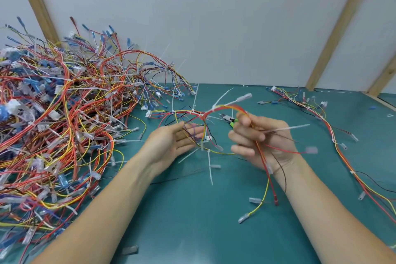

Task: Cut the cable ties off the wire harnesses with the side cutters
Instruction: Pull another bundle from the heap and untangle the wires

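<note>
Red, yellow and black wires make up the harness [214, 113] in hand: a loose bundle bound at intervals by white cable ties [221, 97] whose long tails stick out stiffly. It hangs just above the green mat [192, 221] between the two hands, with plastic-sleeved terminals dangling from its ends.

Right hand [263, 141]: fingers curled round one end of the bundle, red and yellow leads trailing below the palm. The side cutters [229, 119], green-handled, sit just behind the fingertips; whether this hand holds them or they lie on the mat cannot be told.

Left hand [177, 141]: palm up, fingers nearly straight, strands lying across them; blurred, so no firm grip is shown.

Handling, as judged: light and limp, likely to sag and tangle unless supported on both sides of a tie. The ties are tough and springy; the wire insulation is soft and easily nicked. Best held by the bundle close beside a tie, keeping that stretch taut and the tie head exposed.

Other stock: a large heap of harnesses [64, 124] at left, still tied; one long harness [321, 118] stretched out at right; loose tie offcuts [211, 169] on the mat.
</note>
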Demonstrator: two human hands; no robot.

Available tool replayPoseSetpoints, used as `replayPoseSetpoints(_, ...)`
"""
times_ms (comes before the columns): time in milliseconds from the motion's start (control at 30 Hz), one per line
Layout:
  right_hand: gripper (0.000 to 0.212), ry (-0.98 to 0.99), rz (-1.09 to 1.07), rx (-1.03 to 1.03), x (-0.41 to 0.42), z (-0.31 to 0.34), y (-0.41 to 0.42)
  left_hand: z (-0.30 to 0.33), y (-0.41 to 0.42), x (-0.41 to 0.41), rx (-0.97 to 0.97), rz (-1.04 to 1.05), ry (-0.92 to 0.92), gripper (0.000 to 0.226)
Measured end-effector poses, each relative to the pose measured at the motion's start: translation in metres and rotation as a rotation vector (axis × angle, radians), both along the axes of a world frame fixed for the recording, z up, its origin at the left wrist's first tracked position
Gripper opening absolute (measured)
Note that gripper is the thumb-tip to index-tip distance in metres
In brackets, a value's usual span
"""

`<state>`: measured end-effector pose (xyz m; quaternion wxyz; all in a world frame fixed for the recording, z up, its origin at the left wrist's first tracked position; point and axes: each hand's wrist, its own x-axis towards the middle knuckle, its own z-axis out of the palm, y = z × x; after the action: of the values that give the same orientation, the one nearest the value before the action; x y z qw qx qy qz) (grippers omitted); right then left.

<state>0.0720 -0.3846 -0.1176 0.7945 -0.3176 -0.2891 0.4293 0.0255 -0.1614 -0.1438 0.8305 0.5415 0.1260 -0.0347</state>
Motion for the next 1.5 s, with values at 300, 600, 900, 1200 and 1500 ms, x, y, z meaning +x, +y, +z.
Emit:
replayPoseSetpoints(300,0.025,-0.14,-1.278,-0.704,0.026,-0.022,0.007,0.018,0.01,-0.005,0.033,0.193,-0.338,0.036)
replayPoseSetpoints(600,0.016,-0.441,-1.351,-1.024,0.032,-0.037,0.003,0.02,0.007,-0.007,-0.243,0.114,-0.378,0.034)
replayPoseSetpoints(900,0.021,-0.741,-1.445,-1.024,0.019,-0.022,0.006,0.001,0.001,-0.007,0.266,0.292,-0.259,0.025)
replayPoseSetpoints(1200,0.025,-1.269,-0.993,-0.958,-0.026,-0.019,0.044,0.001,-0.017,-0.009,0.558,0.25,-0.391,0.015)
replayPoseSetpoints(1500,0.009,-1.164,-0.709,-1.084,-0.015,-0.032,0.041,0.004,-0.006,-0.017,1.195,0.43,-0.267,0.045)
